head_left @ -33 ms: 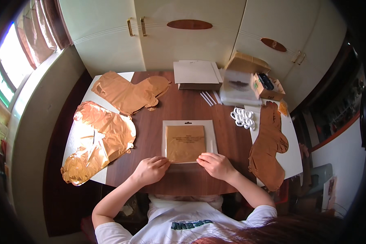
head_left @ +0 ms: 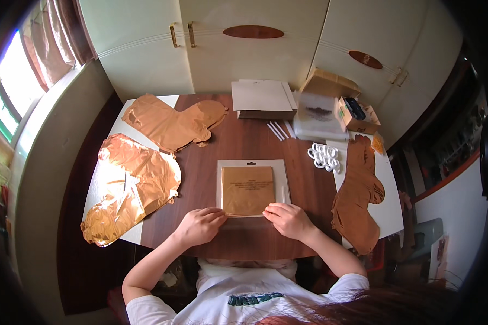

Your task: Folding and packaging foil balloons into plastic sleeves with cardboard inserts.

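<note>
The left hand [head_left: 200, 225] and right hand [head_left: 289, 220], fingers curled nearly closed, appear to pinch the near corners of a clear packet [head_left: 281, 183], flat just beyond them, containing a folded gold sheet [head_left: 248, 196]. Farther back sits a white stack [head_left: 262, 96].

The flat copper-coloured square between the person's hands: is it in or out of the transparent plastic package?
In: the transparent plastic package shows as a margin around the flat copper-coloured square.
</note>
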The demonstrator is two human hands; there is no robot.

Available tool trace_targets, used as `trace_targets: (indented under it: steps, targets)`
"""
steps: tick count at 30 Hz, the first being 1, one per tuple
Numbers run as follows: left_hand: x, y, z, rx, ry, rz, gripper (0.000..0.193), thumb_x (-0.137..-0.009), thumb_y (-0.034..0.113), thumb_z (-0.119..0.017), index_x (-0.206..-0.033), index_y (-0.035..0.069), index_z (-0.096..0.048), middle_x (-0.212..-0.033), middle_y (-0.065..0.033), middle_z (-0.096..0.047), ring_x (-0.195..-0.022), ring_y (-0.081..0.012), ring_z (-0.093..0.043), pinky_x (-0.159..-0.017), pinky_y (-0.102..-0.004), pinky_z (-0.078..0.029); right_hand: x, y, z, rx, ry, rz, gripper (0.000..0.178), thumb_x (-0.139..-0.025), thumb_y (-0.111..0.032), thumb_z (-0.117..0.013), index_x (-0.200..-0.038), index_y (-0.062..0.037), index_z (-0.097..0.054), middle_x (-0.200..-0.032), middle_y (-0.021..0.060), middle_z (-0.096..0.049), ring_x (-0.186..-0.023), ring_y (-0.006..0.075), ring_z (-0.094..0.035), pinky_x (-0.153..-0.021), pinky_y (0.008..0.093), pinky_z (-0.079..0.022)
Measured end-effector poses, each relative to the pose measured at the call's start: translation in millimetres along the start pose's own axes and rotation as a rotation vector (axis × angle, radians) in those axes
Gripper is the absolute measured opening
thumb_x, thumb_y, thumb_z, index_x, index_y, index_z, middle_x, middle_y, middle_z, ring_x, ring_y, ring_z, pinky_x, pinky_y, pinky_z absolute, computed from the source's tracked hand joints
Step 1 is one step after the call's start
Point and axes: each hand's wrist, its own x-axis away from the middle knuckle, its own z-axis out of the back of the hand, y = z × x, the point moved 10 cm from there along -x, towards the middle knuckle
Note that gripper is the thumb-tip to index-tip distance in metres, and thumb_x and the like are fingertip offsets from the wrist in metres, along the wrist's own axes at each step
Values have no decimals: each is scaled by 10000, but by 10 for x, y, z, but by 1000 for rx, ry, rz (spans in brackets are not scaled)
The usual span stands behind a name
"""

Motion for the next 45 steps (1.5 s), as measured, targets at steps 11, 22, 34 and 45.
trace_targets:
  steps: [11, 22, 34, 45]
  targets:
    - [244, -51, 0, 301, -72, 163, 302, -771, -11, -548, -1068, 45, -557, -1122, -63, -644, -1035, -190, -614, -873, -354, -434, -347, -804, -431, -283, -13, -155, 197, -755, -111, -680, -942, -58, -646, -896, 54, -594, -866, 216, -576, -789, 324, -485]
    - [330, 6, -12, 251, -53, 172, 307, -750, 3, -563, -1054, 47, -572, -1142, -56, -639, -1068, -157, -602, -892, -368, -428, -440, -835, -669, -162, -136, -234, 112, -836, -175, -568, -830, -64, -557, -828, 68, -530, -821, 209, -519, -763, 323, -441]
    - [292, 140, -1, 90, -80, 77, 323, -747, 78, -623, -1070, 78, -640, -1108, -36, -662, -1095, -136, -599, -923, -368, -435, -333, -730, -428, -351, -24, -256, 83, -774, -78, -578, -793, -86, -498, -831, 71, -508, -860, 259, -488, -771, 389, -376]
    - [477, 319, 156, 138, -90, 28, 252, -752, 172, -665, -986, 80, -677, -1095, -41, -666, -1092, -163, -604, -932, -397, -449, 1599, 921, 1368, -1101, 1012, -697, 132, -991, -216, -432, -947, -94, -453, -856, -1, -444, -569, 57, -310, -495, 190, -268]
